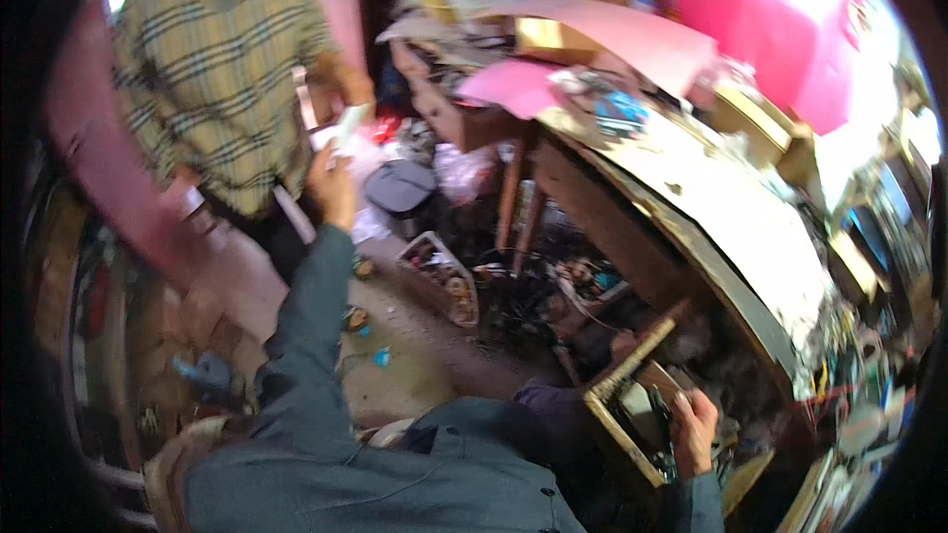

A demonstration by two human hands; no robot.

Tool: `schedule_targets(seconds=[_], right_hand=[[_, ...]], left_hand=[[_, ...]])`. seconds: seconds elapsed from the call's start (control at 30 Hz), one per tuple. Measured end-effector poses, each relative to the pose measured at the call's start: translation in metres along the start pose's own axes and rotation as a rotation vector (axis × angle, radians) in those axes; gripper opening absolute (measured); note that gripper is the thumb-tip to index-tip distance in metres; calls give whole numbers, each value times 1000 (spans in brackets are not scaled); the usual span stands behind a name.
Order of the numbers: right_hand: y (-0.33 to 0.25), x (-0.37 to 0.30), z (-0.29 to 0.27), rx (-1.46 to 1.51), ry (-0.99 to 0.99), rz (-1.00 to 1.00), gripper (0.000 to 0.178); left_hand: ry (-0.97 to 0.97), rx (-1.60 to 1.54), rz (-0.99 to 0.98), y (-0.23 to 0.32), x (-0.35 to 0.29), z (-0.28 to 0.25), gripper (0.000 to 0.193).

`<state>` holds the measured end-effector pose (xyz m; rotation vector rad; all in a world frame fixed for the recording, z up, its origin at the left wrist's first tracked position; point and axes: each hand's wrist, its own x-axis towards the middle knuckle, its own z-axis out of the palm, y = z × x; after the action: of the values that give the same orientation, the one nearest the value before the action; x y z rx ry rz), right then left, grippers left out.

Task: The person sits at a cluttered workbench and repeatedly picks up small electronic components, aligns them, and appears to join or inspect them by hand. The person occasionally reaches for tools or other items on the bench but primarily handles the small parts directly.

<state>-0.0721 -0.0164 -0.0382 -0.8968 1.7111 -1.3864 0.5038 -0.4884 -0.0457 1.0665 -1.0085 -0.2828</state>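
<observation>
My left hand (333,188) reaches out at the far left, closed on a small flat white piece (348,125), blurred, perhaps paper or card. Beside that piece is the hand (348,89) of another person; whether it also grips the piece I cannot tell. My right hand (694,431) is at the lower right, over a pulled-out wooden drawer (620,436). Its fingers curl down among dark, thin tools (660,405). What they hold, if anything, is hidden.
The other person, in a plaid shirt (217,89), stands at the far left. A cluttered workbench (726,207) runs along the right. Under and beside it are a white bin of parts (441,281), a dark-lidded bin (400,188) and scattered scraps. A blue object (205,373) lies at left.
</observation>
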Motion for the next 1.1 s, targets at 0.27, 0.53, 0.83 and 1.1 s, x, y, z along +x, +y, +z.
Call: schedule_targets(seconds=[0.27, 0.53, 0.83, 1.1], right_hand=[[-29, -1, 24, -74, -37, -87, 25], [-80, 28, 30, -572, -95, -487, 20], [-49, 33, 10, -648, 115, -597, 25], [-57, 29, 4, -611, 97, -537, 26]], left_hand=[[-66, -156, -93, 23, -1, 3, 57], [-579, -307, 119, 153, -124, 146, 35], [-1428, -307, 849, 362, -334, 293, 20], [-1395, -151, 1060, 383, -412, 355, 23]])
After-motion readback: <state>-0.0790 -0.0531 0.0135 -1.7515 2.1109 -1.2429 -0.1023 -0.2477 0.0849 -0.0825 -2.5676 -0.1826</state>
